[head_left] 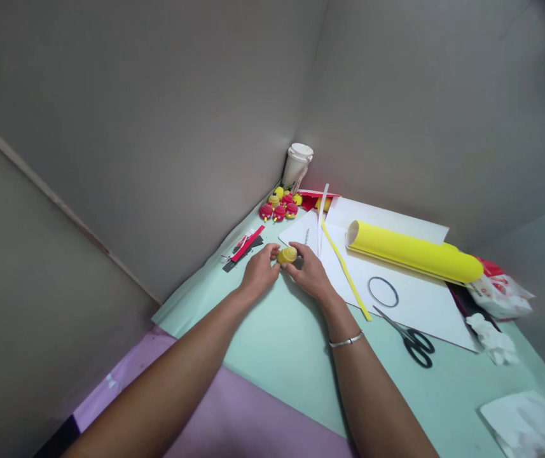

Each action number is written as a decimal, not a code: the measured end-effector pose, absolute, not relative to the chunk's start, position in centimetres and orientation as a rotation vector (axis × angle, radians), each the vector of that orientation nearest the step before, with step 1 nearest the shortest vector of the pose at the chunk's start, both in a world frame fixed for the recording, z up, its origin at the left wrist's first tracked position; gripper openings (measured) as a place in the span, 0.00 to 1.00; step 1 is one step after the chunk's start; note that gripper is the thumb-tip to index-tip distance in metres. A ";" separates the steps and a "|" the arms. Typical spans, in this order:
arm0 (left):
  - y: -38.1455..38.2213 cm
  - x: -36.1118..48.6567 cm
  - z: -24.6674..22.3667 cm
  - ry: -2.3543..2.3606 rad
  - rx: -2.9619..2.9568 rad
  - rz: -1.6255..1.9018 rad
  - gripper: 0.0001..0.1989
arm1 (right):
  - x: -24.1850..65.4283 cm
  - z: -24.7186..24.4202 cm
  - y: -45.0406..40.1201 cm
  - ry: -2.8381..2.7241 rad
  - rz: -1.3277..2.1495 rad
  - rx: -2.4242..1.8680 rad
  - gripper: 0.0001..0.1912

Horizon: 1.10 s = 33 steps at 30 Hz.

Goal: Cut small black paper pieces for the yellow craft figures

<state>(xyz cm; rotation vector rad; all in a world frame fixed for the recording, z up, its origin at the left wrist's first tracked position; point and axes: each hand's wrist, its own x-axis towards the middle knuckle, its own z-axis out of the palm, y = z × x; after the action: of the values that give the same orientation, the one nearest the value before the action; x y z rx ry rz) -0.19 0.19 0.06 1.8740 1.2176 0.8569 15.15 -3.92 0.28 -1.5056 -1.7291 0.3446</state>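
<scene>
Between my two hands is a small round yellow piece (287, 255), just above the pale green table cover (272, 356). My left hand (261, 272) has its fingertips closed against the piece's left side. From the right, my right hand (309, 268) grips the same piece with thumb and fingers. Beyond them sits a cluster of small red and yellow round figures (279, 212). Red and black paper strips (246, 245) lie to the left of my left hand. A long yellow strip (343, 267) lies right of my right hand.
Behind the figures stands a white container (297, 166) against the walls. To the right are white sheets (415, 312), a yellow roll (410, 254), a dark ring (383, 291), black-handled scissors (413, 340), a plastic packet (501, 292) and crumpled tissue (493, 338).
</scene>
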 end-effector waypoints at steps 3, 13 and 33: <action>0.1 -0.2 0.0 1.229 1.884 0.847 0.21 | 15.1 0.3 -3.9 -1.721 0.341 -1.505 0.26; 0.1 -0.2 -0.3 1.227 1.952 0.856 0.22 | 15.1 0.4 -4.0 -1.726 0.348 -1.493 0.24; -0.3 -0.3 0.5 1.223 1.907 0.873 0.20 | 15.4 0.9 -4.1 -1.623 0.361 -1.489 0.20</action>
<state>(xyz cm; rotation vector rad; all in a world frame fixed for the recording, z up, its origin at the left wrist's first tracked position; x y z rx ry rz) -0.28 -0.30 0.53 1.9068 1.2231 0.8727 15.40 -4.13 0.93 -1.4893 -1.6230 0.3608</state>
